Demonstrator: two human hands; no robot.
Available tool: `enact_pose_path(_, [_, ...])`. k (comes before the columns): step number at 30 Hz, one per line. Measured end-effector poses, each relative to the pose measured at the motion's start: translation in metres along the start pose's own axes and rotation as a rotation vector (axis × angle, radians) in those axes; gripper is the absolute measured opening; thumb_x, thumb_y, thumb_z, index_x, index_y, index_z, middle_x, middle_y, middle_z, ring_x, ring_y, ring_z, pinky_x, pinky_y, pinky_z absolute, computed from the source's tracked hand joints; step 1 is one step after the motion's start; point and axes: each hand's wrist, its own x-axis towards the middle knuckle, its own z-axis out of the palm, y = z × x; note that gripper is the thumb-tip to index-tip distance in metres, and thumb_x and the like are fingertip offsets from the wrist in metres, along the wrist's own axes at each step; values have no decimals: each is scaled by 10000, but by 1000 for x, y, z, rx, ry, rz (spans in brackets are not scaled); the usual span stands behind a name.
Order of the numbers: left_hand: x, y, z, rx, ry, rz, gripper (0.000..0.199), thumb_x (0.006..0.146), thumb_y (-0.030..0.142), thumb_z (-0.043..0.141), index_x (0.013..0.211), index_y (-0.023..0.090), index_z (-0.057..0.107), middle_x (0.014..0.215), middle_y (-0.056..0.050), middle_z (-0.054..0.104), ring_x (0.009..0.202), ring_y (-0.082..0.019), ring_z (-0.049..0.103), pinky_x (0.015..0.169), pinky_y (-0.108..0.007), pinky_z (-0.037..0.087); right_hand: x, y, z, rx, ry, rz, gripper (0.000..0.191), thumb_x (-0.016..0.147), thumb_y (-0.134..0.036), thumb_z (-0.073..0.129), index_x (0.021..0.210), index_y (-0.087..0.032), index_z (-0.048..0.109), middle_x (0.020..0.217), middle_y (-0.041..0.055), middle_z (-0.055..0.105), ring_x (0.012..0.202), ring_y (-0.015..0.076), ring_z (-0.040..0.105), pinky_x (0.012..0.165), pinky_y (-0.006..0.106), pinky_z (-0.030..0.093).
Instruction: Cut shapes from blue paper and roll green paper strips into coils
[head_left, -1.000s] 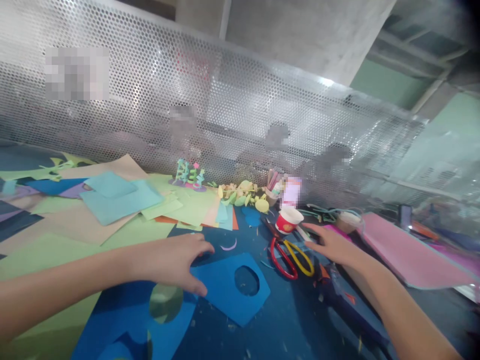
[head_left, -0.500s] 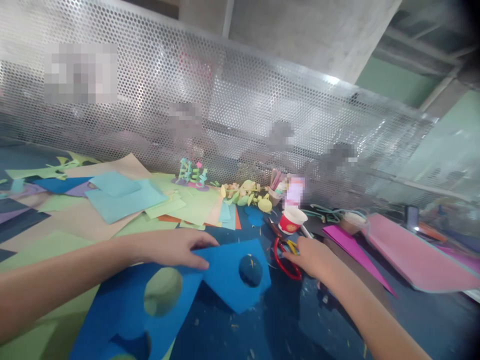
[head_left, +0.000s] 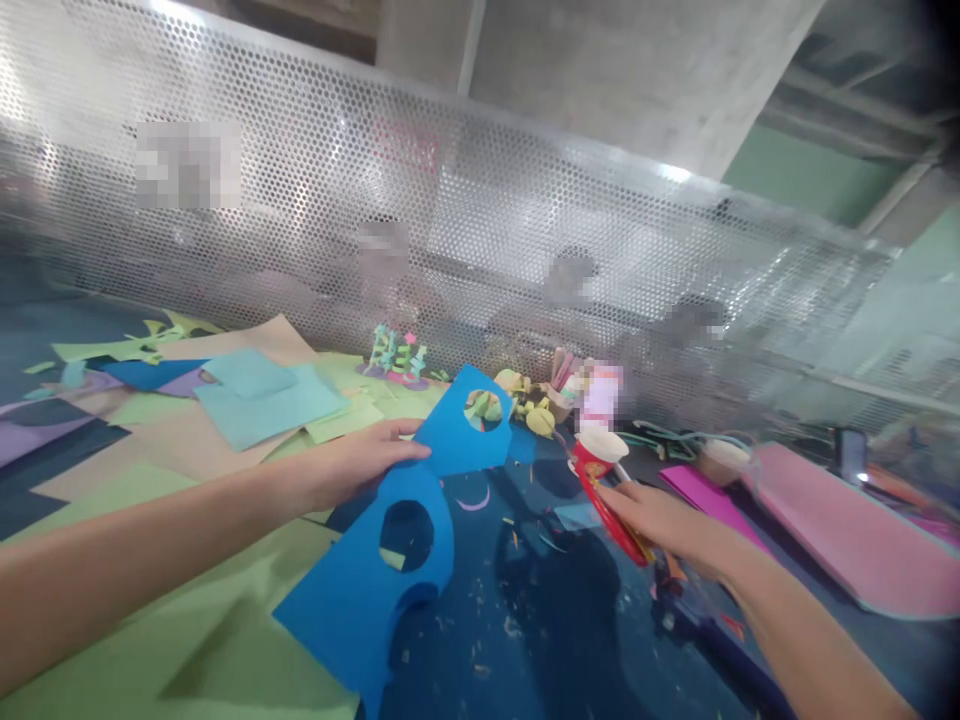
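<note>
My left hand [head_left: 367, 462] pinches a blue craft sheet [head_left: 330, 600] near its middle and holds it up off the table. Round holes are cut in the sheet, and its lower edge has a curved cut-out. My right hand [head_left: 660, 515] is closed around the red handles of a pair of scissors [head_left: 616, 528], lifted above the table. The blades are hard to make out against the red and white paper cup [head_left: 600, 445] behind them. Under my left forearm lie large light green sheets [head_left: 240, 610].
Light blue sheets [head_left: 270, 405] lie at the left. Small cut-out decorations [head_left: 394, 355] and yellow pieces [head_left: 540, 418] stand along a perforated metal screen [head_left: 315, 190]. At the right are magenta [head_left: 712, 500] and pink sheets [head_left: 855, 530]. Scraps litter the dark blue table [head_left: 465, 640].
My left hand has raised the blue sheet off the table and tilted it upright. My right hand has picked up the scissors, which were lying beside the cup.
</note>
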Motion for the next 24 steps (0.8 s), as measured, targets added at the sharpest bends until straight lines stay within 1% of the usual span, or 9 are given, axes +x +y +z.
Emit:
enact_pose_path(3, [-1,1,2,-59,29,62,455,790,295,647,1229,237,543,1079,-76,691,930,-255,670,805,-369,550,-11,-6,-2,464,-160,-30,419,795,-543,504,977,-179,602,907,92,688,932,248,646,851,346,497])
enact_pose_path(5, [-2,2,3,-99,86,87,447,795,321,644,1223,244,542,1073,-69,695,914,-242,677,795,-352,559,-13,-8,4,707,-209,-100,477,769,-560,560,1071,-192,563,997,92,669,1034,240,612,942,355,451])
enact_pose_path(8, [-4,5,6,-121,216,103,433,799,355,641,1206,244,544,1026,-61,711,847,-215,693,737,-313,578,-13,-11,18,954,-319,-248,424,804,-557,534,1052,-216,571,1133,100,627,1161,233,534,980,366,419])
enact_pose_path(10, [-4,6,7,-132,265,133,425,806,351,636,1208,252,540,977,-51,722,777,-202,700,680,-303,587,-14,-17,29,1082,-395,-283,398,831,-567,483,992,-219,592,1093,89,636,1113,224,562,936,355,449])
enact_pose_path(11, [-4,6,7,-142,272,154,419,812,347,629,1211,256,537,960,-47,725,748,-198,700,659,-305,588,-16,-23,33,1107,-411,-275,406,836,-580,461,947,-215,599,1003,75,652,1022,215,604,887,344,477])
enact_pose_path(13, [-3,7,8,-170,272,193,397,823,343,618,1204,259,544,942,-42,726,705,-192,697,633,-309,587,-24,-37,41,1096,-396,-260,475,856,-625,362,867,-208,590,739,13,603,709,170,627,719,324,525])
enact_pose_path(15, [-3,6,8,-192,246,214,378,832,355,607,1193,258,552,960,-45,720,705,-188,695,643,-311,584,-35,-52,47,1022,-455,-259,572,841,-686,274,741,-195,550,584,-27,491,493,126,524,534,283,500])
enact_pose_path(20, [-5,1,13,-208,144,196,419,847,403,575,1241,275,509,1010,-60,703,768,-212,694,702,-355,573,-65,-77,49,666,-293,-344,527,831,-683,323,706,-208,513,604,-15,489,517,136,521,510,270,492])
enact_pose_path(24, [-9,-5,24,-200,96,153,439,848,428,563,1253,277,492,999,-58,704,821,-230,690,729,-364,562,-72,-80,46,590,-199,-442,480,840,-650,361,685,-234,544,615,3,549,607,188,578,609,319,526])
